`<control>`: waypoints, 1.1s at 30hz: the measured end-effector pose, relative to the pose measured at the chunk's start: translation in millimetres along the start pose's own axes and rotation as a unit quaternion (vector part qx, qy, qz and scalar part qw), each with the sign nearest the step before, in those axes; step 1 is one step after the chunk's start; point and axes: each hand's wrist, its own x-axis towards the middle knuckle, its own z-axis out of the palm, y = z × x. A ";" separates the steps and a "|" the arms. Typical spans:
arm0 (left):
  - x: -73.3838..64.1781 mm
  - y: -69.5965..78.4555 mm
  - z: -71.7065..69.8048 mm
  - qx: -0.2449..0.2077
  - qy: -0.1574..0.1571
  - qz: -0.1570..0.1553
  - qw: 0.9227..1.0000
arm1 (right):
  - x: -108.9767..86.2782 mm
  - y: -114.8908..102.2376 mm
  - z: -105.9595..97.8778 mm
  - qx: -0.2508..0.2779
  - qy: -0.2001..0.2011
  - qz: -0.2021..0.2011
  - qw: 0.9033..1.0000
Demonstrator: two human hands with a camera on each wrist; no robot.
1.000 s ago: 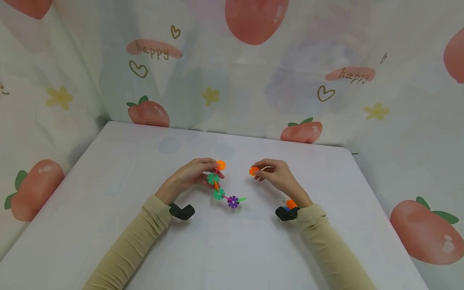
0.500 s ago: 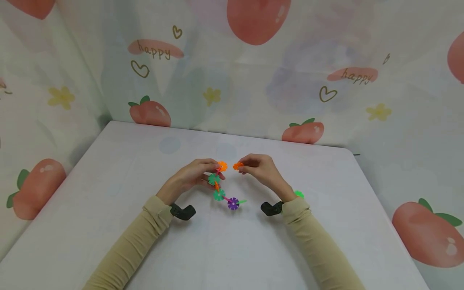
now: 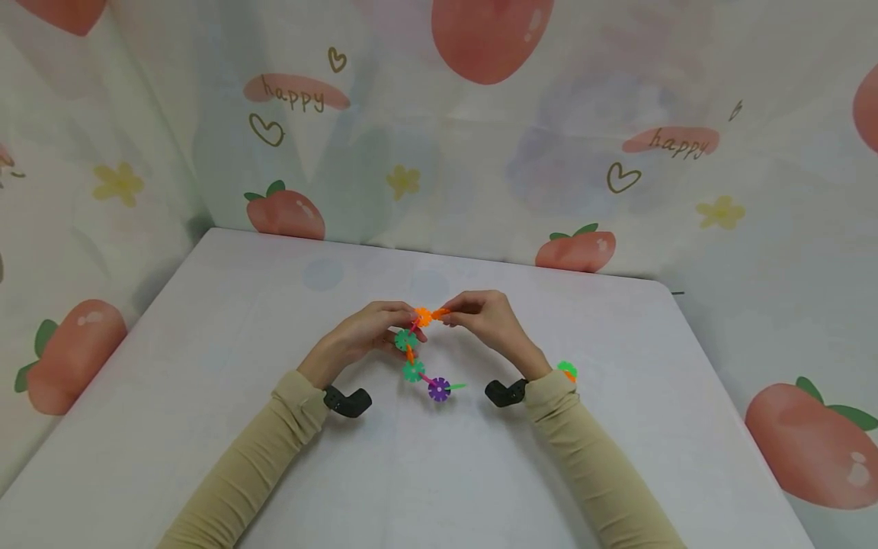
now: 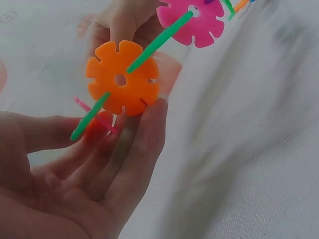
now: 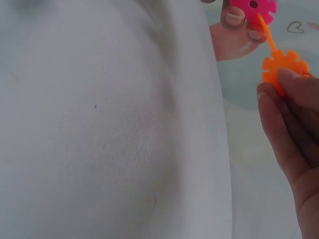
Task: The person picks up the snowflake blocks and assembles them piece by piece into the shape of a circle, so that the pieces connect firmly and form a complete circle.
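Observation:
A chain of slotted plastic snowflake discs hangs from my left hand [image 3: 370, 328], whose thumb and fingers pinch it near its upper end. Along it show an orange disc [image 3: 423, 317], green discs [image 3: 405, 340] and a purple disc [image 3: 440, 390] at the low end. In the left wrist view an orange disc [image 4: 102, 62] sits between edge-on green ones, with a pink disc [image 4: 172, 15] beyond. My right hand [image 3: 490, 320] pinches a loose orange disc [image 5: 279, 59] between thumb and fingers. Its edge meets the chain's top orange disc, which looks edge-on in the right wrist view.
Green and orange discs [image 3: 566, 369] lie on the white table [image 3: 425, 480] beside my right wrist, partly hidden by the sleeve. A black wrist camera [image 3: 347, 401] sits at each cuff. A printed cloth [image 3: 466, 152] hangs behind the table.
My right hand has moved left with its orange disc, from apart to touching the chain's top orange disc. The left hand has stayed nearly still. Discs by the right wrist are differently uncovered.

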 end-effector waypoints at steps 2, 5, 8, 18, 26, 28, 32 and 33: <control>0.4 -0.9 -0.5 0.002 0.000 0.002 1.000 | 0.1 0.0 0.2 -0.006 -0.001 -0.001 1.000; 0.5 -1.2 -0.5 0.003 0.001 0.002 1.000 | 0.0 0.1 0.5 -0.010 -0.003 -0.009 1.000; 0.0 -0.6 0.9 0.006 0.004 0.001 1.000 | 0.3 -0.3 2.0 -0.015 -0.004 -0.024 1.000; -2.8 -0.3 7.4 0.025 0.031 0.005 0.999 | 4.8 -2.3 11.6 -0.071 0.021 -0.086 0.994; -1.2 -0.8 6.1 0.018 0.008 0.000 1.000 | 6.4 -3.3 14.8 -0.064 0.006 -0.072 0.995; 0.2 -1.1 6.1 0.016 -0.008 -0.008 1.000 | 6.7 -2.3 14.2 -0.060 -0.010 -0.057 0.997; 2.4 -2.1 6.4 0.031 -0.025 -0.015 0.999 | 8.2 -2.0 13.3 -0.067 -0.029 -0.044 0.996; 2.8 -2.3 6.6 0.036 -0.028 -0.014 0.999 | 8.7 -2.1 13.4 -0.067 -0.032 -0.044 0.996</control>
